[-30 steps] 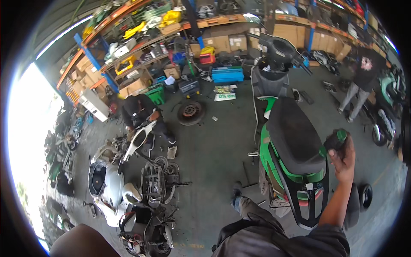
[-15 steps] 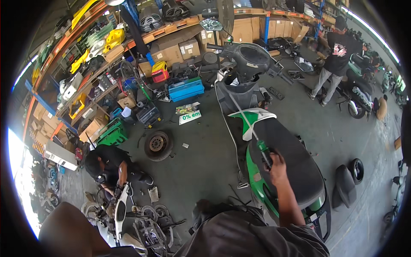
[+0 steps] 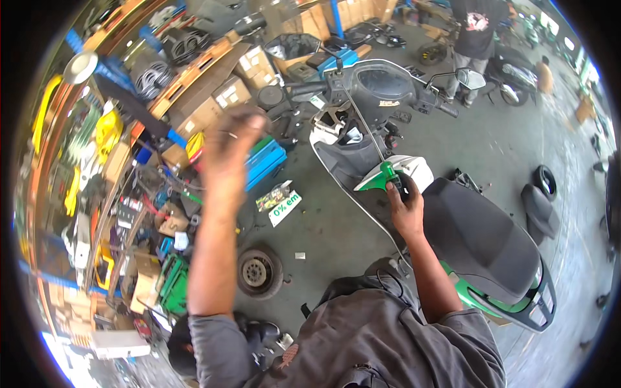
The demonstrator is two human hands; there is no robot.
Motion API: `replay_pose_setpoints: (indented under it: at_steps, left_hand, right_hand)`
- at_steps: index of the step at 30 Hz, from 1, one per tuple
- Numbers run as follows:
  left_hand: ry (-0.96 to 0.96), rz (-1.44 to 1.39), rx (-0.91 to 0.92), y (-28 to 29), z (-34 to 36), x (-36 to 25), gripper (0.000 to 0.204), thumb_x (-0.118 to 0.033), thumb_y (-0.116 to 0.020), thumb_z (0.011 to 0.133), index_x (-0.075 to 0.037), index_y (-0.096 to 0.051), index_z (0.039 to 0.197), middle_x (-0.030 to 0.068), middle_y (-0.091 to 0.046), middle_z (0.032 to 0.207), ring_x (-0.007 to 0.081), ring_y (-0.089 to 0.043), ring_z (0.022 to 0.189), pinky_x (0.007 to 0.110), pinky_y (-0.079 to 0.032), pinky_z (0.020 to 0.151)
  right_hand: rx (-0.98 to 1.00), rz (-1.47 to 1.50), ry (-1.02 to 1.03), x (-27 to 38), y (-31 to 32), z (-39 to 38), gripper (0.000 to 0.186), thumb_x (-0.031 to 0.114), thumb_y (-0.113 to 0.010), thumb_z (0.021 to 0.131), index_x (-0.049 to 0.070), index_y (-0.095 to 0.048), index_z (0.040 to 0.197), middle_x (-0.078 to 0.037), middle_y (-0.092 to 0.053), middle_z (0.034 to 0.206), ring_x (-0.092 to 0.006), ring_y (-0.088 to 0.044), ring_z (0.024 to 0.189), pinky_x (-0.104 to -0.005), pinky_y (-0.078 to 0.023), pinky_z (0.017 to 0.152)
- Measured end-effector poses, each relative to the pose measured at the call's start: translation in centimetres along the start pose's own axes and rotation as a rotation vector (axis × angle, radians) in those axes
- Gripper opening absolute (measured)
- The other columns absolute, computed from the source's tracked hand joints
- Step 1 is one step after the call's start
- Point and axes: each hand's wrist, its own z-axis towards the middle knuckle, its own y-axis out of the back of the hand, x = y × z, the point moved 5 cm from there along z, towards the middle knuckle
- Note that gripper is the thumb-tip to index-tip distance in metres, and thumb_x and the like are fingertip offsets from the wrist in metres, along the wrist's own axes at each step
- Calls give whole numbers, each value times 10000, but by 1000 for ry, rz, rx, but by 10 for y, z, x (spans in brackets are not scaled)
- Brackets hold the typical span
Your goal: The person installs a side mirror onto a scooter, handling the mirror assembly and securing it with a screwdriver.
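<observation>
My right hand (image 3: 407, 204) is closed around the green and black handle of a long screwdriver (image 3: 389, 171). Its thin shaft rises toward the dark handlebar housing (image 3: 381, 84) of a scooter. Just beneath the handle is a loose-looking white and green panel (image 3: 414, 173), in front of the black seat (image 3: 482, 236); whether the hand touches it cannot be made out. My left hand (image 3: 229, 145) is raised out to the left, over the view of the boxes and blue case. Motion smears its fingers, and a dark patch near the fingertips is too blurred to name.
A wheel (image 3: 259, 271) lies on the floor left of the scooter, near a printed card (image 3: 286, 208). A blue case (image 3: 265, 163) and shelving with parts stand farther left. Another person (image 3: 475, 32) stands at the far right; a loose seat (image 3: 540, 210) lies on the right.
My left arm has come into view, raised. My right hand has moved forward with the screwdriver, from beside the seat to the white and green panel. The view has shifted; a mirror shows at the handlebar's right.
</observation>
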Motion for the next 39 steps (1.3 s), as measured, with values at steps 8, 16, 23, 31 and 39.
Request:
replay_pose_setpoints:
  at_steps: [8,16,23,31,39]
  left_hand:
    - [151,260,254,-78,120,230,286,-206,-757,844,-50,-678,1069,84,-703,1016,189,-671,925,315,-521,851]
    - [-174,713,426,-116,225,261,795,-542,-821,674,-83,-580,1277,159,-621,1246,353,-580,1167,439,-457,1001]
    - [-34,722,802,-126,267,278,1083,-695,-781,613,-80,-442,1437,218,-550,1358,379,-517,1273,449,-426,1053]
    - [-148,626,769,-131,254,277,804,-526,-804,732,-17,-545,1298,215,-615,1229,377,-606,1117,429,-499,927]
    - [46,-362,931,-129,134,326,166,-100,-704,838,-51,-550,877,18,-557,681,95,-533,550,268,-434,521]
  right_hand:
    - [22,-123,-80,-9,-94,62,366,201,-643,932,-51,-559,1184,-267,-654,1047,-386,-651,981,-411,-496,855]
    - [129,-104,-344,3,-122,60,301,127,-594,953,-4,-488,1202,-236,-659,1021,-343,-669,917,-395,-503,807]
    - [74,-85,-570,31,-129,60,310,176,-557,970,-24,-492,1197,-131,-650,835,-180,-584,635,-326,-468,612]
    - [-178,282,-781,54,-167,37,355,228,-557,984,-20,-499,1231,-70,-648,881,-61,-498,632,-229,-399,560]
    - [-574,-37,-449,70,-112,6,480,170,-833,729,-42,-595,1088,-93,-615,998,-184,-604,915,-318,-475,839]
